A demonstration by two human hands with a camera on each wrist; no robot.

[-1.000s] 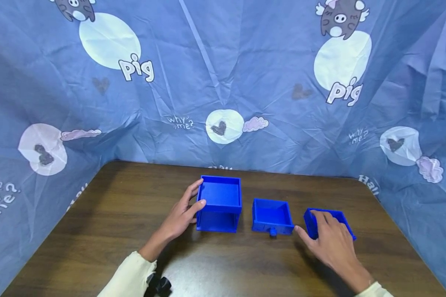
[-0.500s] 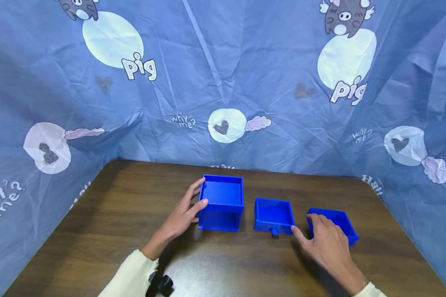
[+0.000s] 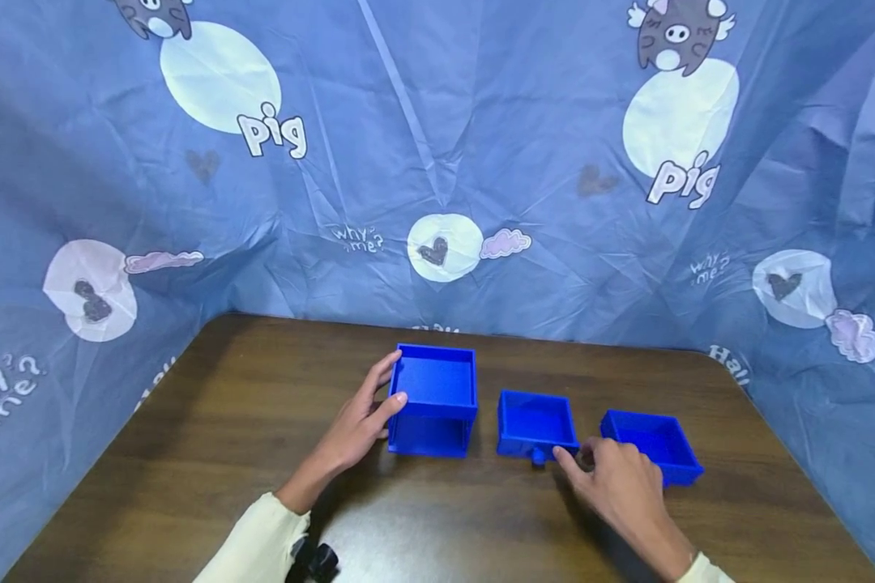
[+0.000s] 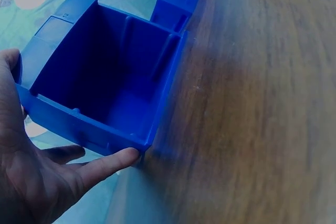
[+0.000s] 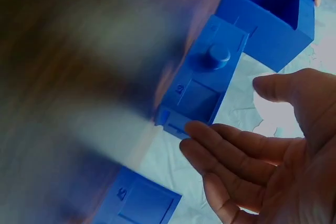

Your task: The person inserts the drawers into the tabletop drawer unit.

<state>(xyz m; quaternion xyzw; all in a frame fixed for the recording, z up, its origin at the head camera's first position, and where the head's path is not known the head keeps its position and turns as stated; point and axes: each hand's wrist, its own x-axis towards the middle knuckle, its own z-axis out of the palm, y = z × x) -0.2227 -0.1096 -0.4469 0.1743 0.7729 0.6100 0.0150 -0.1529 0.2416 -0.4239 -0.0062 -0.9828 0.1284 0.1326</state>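
The step in hand looks like readying the nearer of 2 loose drawers. The left hand (image 3: 357, 425) is lying along the left side of the blue case (image 3: 433, 389), its fingers spread and mostly straight, apparently steadying it on the desk (image 3: 423, 518). The right hand (image 3: 623, 482) is holding nothing; its fingers are bending loosely, and its thumb is hanging beside the near right corner of the middle drawer (image 3: 534, 419). Whether it is touching that drawer, I cannot tell. The right drawer (image 3: 659, 441) is sitting farther right, partly behind this hand. Both drawers are standing outside the case, to its right, so it is gaping at the front.

The next move is probably calling for thumb and fingers to close on the middle drawer, by its walls or its knob (image 3: 539, 458), while the left hand is keeping the case square.

All 3 blue pieces are looking like hard, smooth plastic with crisp, straight edges. The case is carrying a shallow rimmed recess on top, and slim ribs (image 4: 163, 56) are running along an inner wall. The knob is rounding out from a flat face beside a sunken panel (image 5: 197, 100). The desk is showing dark wood grain, and the printed cloth (image 3: 452, 162) behind is creasing softly.
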